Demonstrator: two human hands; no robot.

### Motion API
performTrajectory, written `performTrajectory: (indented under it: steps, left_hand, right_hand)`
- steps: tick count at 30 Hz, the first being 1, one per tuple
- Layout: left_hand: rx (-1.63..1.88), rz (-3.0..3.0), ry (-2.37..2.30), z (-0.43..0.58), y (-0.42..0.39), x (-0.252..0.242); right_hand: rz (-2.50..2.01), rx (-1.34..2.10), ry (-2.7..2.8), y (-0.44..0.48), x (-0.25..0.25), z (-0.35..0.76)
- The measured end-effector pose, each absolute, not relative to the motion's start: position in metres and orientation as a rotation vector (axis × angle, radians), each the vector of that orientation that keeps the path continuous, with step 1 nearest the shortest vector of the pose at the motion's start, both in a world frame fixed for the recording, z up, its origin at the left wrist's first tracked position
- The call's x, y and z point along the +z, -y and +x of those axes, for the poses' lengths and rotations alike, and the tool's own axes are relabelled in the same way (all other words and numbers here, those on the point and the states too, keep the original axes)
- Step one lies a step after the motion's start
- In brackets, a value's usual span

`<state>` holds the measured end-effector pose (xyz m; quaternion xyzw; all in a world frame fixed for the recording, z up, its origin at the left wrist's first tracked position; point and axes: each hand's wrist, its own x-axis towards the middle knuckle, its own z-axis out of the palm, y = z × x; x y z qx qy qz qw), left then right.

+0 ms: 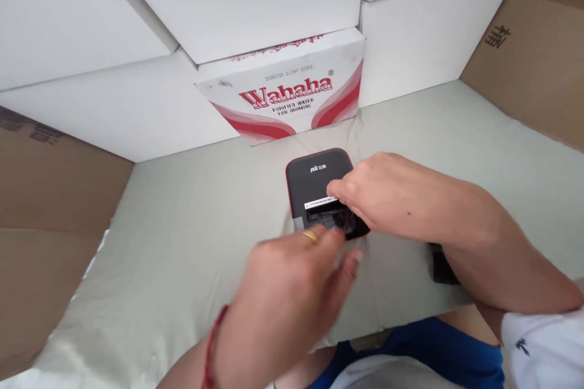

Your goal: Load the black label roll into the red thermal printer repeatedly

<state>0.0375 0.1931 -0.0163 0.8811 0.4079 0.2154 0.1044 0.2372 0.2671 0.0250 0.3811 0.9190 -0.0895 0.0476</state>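
A small black device with a red rim (314,179) lies on a pale cloth (191,225) in front of me. My right hand (383,194) reaches over its right side, fingers pinched at a white label strip on its top. My left hand (292,292), with a gold ring and a red string at the wrist, hovers at the device's near edge; its fingers are curled and blurred, touching a clear film there.
A Wahaha water carton (287,94) stands behind the device among stacked white boxes (228,0). Brown cardboard boxes flank the left (50,206) and right (538,55). A dark flat object (440,264) lies half hidden under my right forearm.
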Motion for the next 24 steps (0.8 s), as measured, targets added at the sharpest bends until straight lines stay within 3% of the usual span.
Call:
performTrajectory:
  steps: [4, 9, 24]
  left_hand:
    - [1.121, 1.935, -1.624, 0.001, -0.228, -0.048]
    - [0.993, 1.366, -1.058, -0.014, -0.247, -0.109]
    - [1.03, 1.396, -0.956, -0.01, -0.246, -0.142]
  right_hand:
    - [1.174, -0.321, -2.803, -0.267, 0.025, 0.238]
    - [1.134, -0.354, -2.83, -0.265, 0.027, 0.237]
    - [0.885, -0.624, -2.973, -0.273, 0.017, 0.244]
